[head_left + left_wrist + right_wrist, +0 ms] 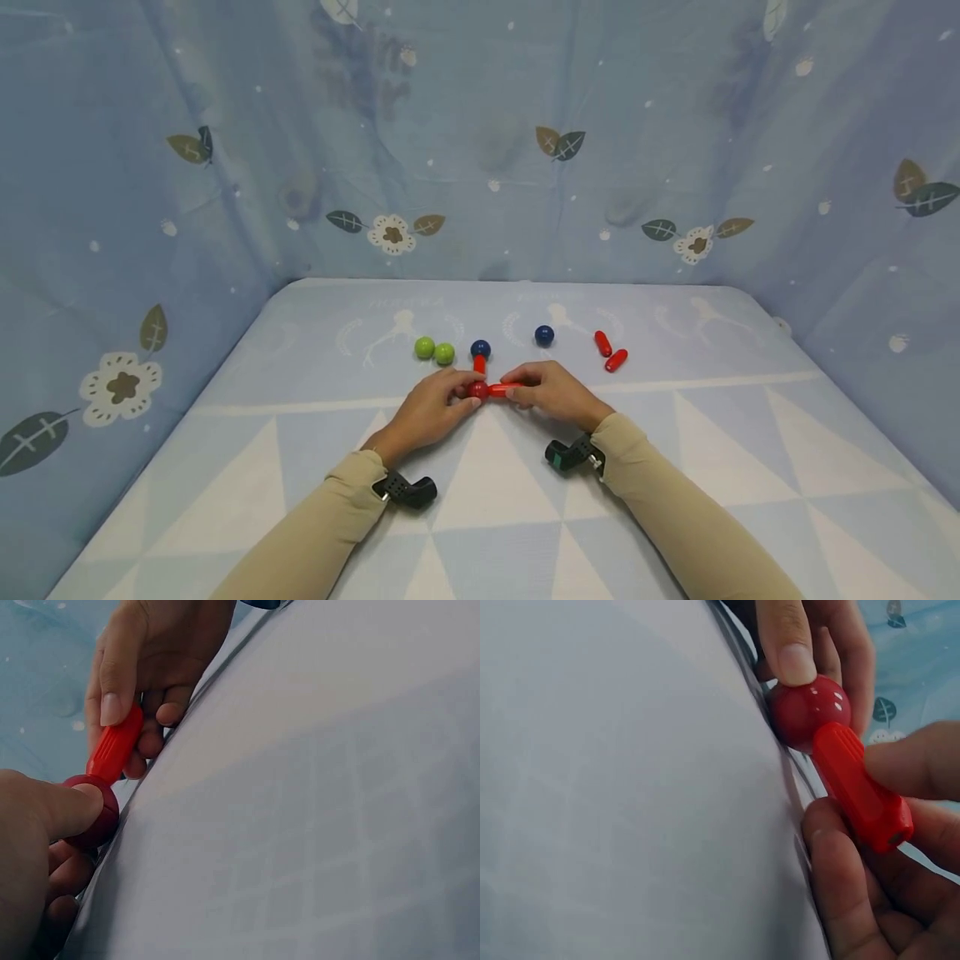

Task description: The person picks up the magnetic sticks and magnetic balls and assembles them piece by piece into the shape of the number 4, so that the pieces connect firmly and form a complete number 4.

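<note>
My left hand (431,408) pinches a dark red ball (810,716) between thumb and fingers, low over the table. From the right, my right hand (555,396) pinches a ribbed bright red rod (859,784) between thumb and fingers. One end of this rod meets the ball; its other end, with a small dark spot, faces away in the right wrist view. On the far side of the red ball, a second red rod (479,363) runs to a blue ball (481,348). Whether that rod is joined to both balls I cannot tell.
Two green balls (424,347) lie to the left of the blue ball. Farther right are another blue ball (544,335) and two loose red rods (617,360). A patterned cloth covers the table (480,533), and a blue curtain (480,167) hangs behind it.
</note>
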Action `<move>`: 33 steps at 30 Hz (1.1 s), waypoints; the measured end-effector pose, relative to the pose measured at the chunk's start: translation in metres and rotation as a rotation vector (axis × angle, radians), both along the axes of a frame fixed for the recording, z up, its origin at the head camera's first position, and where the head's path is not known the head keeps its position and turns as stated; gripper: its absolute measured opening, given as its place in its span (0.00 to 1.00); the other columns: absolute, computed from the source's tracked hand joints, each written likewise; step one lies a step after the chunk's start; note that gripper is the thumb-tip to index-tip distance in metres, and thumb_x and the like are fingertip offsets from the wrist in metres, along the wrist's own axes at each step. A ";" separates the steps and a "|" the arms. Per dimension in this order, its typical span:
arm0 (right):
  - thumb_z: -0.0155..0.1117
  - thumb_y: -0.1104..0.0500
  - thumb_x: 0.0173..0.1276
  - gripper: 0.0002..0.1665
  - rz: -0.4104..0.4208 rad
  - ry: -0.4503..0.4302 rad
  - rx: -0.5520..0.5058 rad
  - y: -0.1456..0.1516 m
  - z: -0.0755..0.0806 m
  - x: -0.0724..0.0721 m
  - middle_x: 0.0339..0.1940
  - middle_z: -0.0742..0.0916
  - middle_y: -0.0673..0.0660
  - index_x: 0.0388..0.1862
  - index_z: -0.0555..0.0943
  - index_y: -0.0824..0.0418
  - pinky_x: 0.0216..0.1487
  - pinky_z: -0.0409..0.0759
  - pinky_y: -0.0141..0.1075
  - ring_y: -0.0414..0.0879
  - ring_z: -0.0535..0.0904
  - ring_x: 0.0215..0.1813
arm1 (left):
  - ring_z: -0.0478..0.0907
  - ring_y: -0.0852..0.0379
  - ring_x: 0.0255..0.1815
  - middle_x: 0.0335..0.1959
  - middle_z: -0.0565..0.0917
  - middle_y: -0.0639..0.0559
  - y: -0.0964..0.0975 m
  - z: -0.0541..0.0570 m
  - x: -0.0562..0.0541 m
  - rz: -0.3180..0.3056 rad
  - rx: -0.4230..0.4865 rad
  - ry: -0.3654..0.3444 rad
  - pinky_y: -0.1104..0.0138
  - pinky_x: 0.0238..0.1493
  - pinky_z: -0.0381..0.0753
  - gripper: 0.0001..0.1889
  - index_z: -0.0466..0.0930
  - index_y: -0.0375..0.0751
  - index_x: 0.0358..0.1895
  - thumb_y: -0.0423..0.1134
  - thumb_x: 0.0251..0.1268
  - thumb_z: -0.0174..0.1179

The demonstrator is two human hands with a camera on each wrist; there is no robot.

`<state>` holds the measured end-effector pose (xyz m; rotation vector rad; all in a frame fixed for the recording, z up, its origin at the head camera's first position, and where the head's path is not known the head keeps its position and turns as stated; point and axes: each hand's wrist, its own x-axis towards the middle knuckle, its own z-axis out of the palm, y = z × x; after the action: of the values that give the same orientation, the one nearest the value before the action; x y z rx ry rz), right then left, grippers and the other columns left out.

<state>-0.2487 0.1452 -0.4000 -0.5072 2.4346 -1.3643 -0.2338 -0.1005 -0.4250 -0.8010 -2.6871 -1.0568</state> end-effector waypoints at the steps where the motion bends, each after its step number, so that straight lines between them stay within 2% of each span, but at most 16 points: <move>1: 0.67 0.52 0.71 0.16 0.007 -0.004 0.000 0.001 -0.001 -0.001 0.37 0.87 0.53 0.55 0.85 0.55 0.38 0.75 0.38 0.47 0.79 0.37 | 0.76 0.59 0.41 0.44 0.81 0.57 0.000 0.000 0.000 0.001 0.002 -0.005 0.62 0.45 0.74 0.20 0.82 0.45 0.60 0.40 0.66 0.67; 6: 0.67 0.53 0.71 0.16 0.017 -0.015 0.009 0.009 0.000 -0.004 0.42 0.87 0.52 0.54 0.84 0.56 0.43 0.77 0.40 0.48 0.82 0.40 | 0.76 0.59 0.41 0.45 0.81 0.57 0.000 -0.001 0.001 -0.003 -0.002 -0.012 0.62 0.45 0.74 0.20 0.81 0.46 0.61 0.40 0.67 0.67; 13: 0.67 0.55 0.70 0.15 0.014 -0.038 0.013 0.016 0.002 -0.005 0.43 0.87 0.52 0.53 0.85 0.57 0.45 0.76 0.41 0.49 0.82 0.40 | 0.77 0.60 0.41 0.45 0.81 0.58 0.000 -0.001 0.001 0.006 -0.006 -0.016 0.62 0.45 0.75 0.21 0.82 0.47 0.61 0.41 0.65 0.68; 20: 0.66 0.53 0.72 0.20 0.017 -0.026 -0.005 0.025 0.004 -0.009 0.49 0.86 0.55 0.57 0.83 0.61 0.50 0.79 0.43 0.50 0.83 0.41 | 0.77 0.61 0.40 0.43 0.81 0.59 0.000 -0.001 0.000 0.013 -0.009 0.009 0.62 0.44 0.75 0.20 0.82 0.48 0.60 0.42 0.65 0.69; 27: 0.67 0.54 0.71 0.22 -0.069 -0.056 -0.079 0.035 0.000 -0.016 0.50 0.86 0.57 0.59 0.81 0.64 0.52 0.81 0.41 0.51 0.85 0.45 | 0.76 0.60 0.40 0.42 0.81 0.59 0.000 -0.001 0.002 0.017 -0.011 0.008 0.63 0.44 0.74 0.20 0.82 0.47 0.60 0.41 0.65 0.68; 33: 0.65 0.58 0.72 0.22 -0.219 -0.045 -0.123 0.044 -0.001 -0.021 0.53 0.85 0.61 0.60 0.79 0.66 0.52 0.82 0.39 0.52 0.84 0.49 | 0.75 0.59 0.40 0.42 0.81 0.58 0.001 0.000 0.004 0.013 -0.010 0.015 0.63 0.42 0.73 0.19 0.82 0.46 0.60 0.41 0.66 0.67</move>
<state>-0.2698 0.1889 -0.4009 -0.2392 2.4381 -1.6017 -0.2298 -0.0994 -0.4249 -0.7887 -2.6831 -1.0312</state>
